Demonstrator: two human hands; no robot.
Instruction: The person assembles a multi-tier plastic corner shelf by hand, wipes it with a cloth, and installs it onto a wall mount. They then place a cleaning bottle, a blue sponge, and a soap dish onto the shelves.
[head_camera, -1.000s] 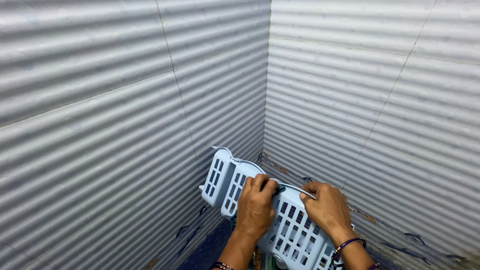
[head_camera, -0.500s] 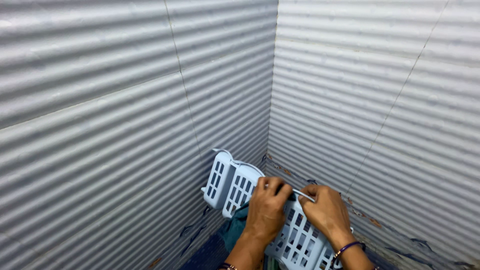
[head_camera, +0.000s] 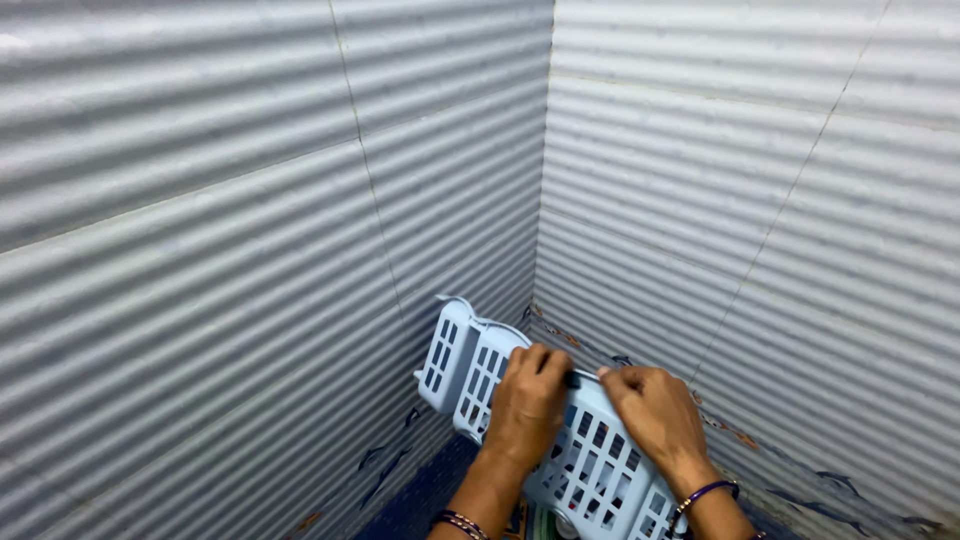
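Head view: both hands, left hand (head_camera: 528, 405), right hand (head_camera: 655, 415), grasp pale-blue slotted basket (head_camera: 470, 365).

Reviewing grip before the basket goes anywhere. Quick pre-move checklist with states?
1. Left hand on the rim of the pale blue slotted basket: ok.
2. Right hand on the same rim, beside the left: ok.
3. Dark handle between the hands, grasped: cannot tell.
4. Basket apart from the ribbed wall: cannot tell.
5. Basket contents secure: cannot tell, interior hidden.
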